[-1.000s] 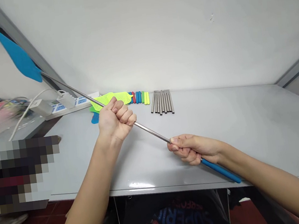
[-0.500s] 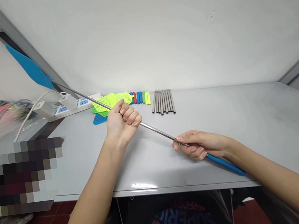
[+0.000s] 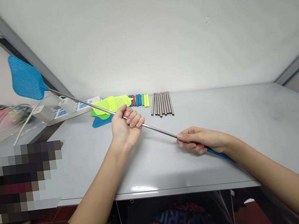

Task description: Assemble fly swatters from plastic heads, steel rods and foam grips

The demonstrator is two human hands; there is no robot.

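A fly swatter [image 3: 158, 129] with a long metal rod slants across my view. Its blue perforated head [image 3: 27, 78] is raised at the far left, over the power strip. The blue handle [image 3: 221, 154] runs under my right wrist. My left hand [image 3: 127, 127] is closed round the middle of the rod, palm up. Lower down, my right hand [image 3: 193, 141] grips the rod close to the handle, thumb on top. Behind my left hand lie loose perforated swatter heads, yellow-green [image 3: 110, 104], green and blue [image 3: 100, 121], overlapping on the table.
Several coloured handles [image 3: 139, 100] and several metal tubes [image 3: 161, 105] lie in rows near the wall. A white power strip [image 3: 80, 106] with plugs and cables sits at the back left. Plastic-wrapped goods [image 3: 0, 121] are beyond it. The grey table [image 3: 250, 132] ends in front of me.
The swatter has turned about its rod, so its head now shows its broad face instead of nearly its edge. The head also sits slightly lower; both hands keep their hold.
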